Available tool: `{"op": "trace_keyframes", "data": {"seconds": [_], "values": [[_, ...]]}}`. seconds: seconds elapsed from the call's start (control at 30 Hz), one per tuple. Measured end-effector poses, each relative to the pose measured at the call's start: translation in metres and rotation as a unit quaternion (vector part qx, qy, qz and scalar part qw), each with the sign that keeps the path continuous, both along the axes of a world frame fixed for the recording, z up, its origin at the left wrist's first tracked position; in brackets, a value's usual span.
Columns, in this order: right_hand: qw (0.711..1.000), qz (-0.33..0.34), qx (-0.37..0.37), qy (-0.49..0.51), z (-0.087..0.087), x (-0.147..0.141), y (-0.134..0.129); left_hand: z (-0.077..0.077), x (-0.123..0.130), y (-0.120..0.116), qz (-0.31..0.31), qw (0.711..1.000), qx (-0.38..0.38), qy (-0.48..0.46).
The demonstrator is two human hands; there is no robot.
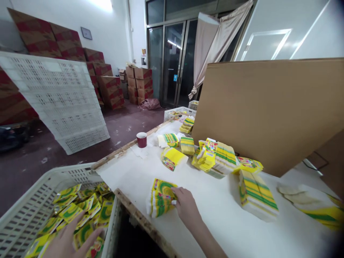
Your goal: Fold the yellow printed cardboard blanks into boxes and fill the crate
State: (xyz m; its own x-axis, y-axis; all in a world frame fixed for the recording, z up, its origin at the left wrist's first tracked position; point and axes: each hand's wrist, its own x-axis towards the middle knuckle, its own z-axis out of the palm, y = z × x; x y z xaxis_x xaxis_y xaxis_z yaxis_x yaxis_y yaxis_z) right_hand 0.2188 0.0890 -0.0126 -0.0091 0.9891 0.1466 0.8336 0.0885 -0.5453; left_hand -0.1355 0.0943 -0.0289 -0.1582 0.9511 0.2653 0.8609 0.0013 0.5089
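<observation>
My right hand [185, 204] is closed on the right edge of a small fanned bunch of yellow and green packets [161, 197] at the table's near left edge. Over the white plastic crate [45, 179] at lower left, my left hand [71, 240] has its fingers spread. Beneath it lie many loose yellow and green sachets [71, 212], and whether the fingers touch them I cannot tell. Stacked bundles of flat yellow packets [224, 157] sit across the table [206, 208], with one block [258, 195] on the right.
A dark red mug [141, 139] stands near the table's left edge. A large cardboard sheet [268, 111] rises behind the bundles. Tall stacked white crates [67, 100] and red-brown cartons [110, 91] are at the left. Blurred packets [314, 204] lie at the far right.
</observation>
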Motion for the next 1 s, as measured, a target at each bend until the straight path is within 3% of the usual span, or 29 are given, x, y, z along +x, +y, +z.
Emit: {"op": "trace_keyframes", "data": {"seconds": [0.07, 0.27, 0.37, 0.53, 0.63, 0.77, 0.83, 0.9, 1.0], "values": [[1.000, -0.005, -0.004, -0.010, 0.001, -0.003, -0.001, 0.005, 0.021, -0.001, -0.044, 0.999, -0.003, -0.020], [0.998, -0.018, 0.029, 0.050, 0.003, -0.006, -0.009, 0.031, 0.129, -0.002, -0.213, 0.964, 0.028, -0.154], [0.987, -0.075, 0.050, 0.136, 0.000, -0.004, -0.009, 0.033, 0.167, -0.004, -0.214, 0.933, 0.042, -0.288], [0.936, -0.092, 0.026, 0.338, 0.005, -0.003, -0.005, 0.028, 0.196, -0.005, -0.112, 0.830, 0.073, -0.541], [0.883, -0.035, -0.026, 0.468, 0.014, -0.006, -0.006, 0.028, 0.202, -0.005, -0.090, 0.766, 0.038, -0.635], [0.808, 0.069, -0.115, 0.574, 0.017, -0.017, -0.012, 0.027, 0.210, -0.010, -0.114, 0.675, -0.065, -0.726], [0.784, 0.076, -0.110, 0.605, 0.011, -0.026, -0.014, 0.025, 0.214, -0.012, -0.122, 0.673, -0.076, -0.726], [0.775, 0.051, -0.071, 0.626, 0.005, -0.033, -0.017, 0.023, 0.217, -0.013, -0.138, 0.709, -0.054, -0.690], [0.794, 0.032, -0.040, 0.606, 0.004, -0.036, -0.020, 0.022, 0.218, -0.011, -0.185, 0.756, -0.069, -0.624]]}}
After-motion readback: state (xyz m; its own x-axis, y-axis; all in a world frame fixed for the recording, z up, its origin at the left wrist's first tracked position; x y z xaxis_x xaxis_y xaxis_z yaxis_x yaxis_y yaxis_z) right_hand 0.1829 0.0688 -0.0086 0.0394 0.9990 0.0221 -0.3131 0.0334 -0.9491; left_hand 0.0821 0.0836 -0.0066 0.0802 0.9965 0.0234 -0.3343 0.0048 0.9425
